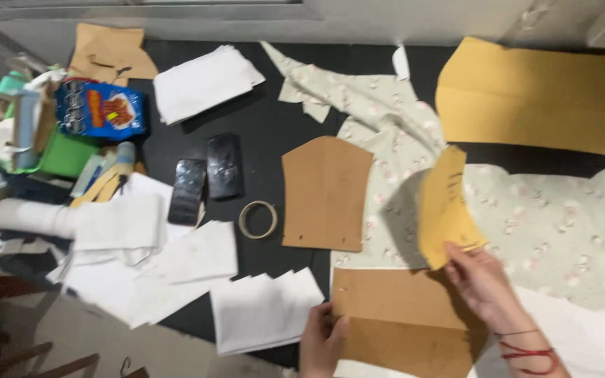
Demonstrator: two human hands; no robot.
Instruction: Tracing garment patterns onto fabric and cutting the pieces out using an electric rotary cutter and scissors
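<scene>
My right hand (481, 280) pinches the lower edge of a yellowish-brown paper pattern piece (446, 206) and holds it lifted and curled above the pale floral fabric (554, 224). My left hand (322, 339) grips the left edge of a larger brown paper pattern sheet (393, 315) lying at the near edge of the black table (267, 119). A red string bracelet circles my right wrist. Another brown pattern piece (325, 192) with a pointed top lies flat just beyond the left hand.
A big tan paper sheet (533, 94) lies at the far right. White fabric stacks (204, 80), (264, 308) sit on the table, with two dark phones (208, 178), a tape ring (258, 219), a blue packet (103, 108) and clutter at the left edge.
</scene>
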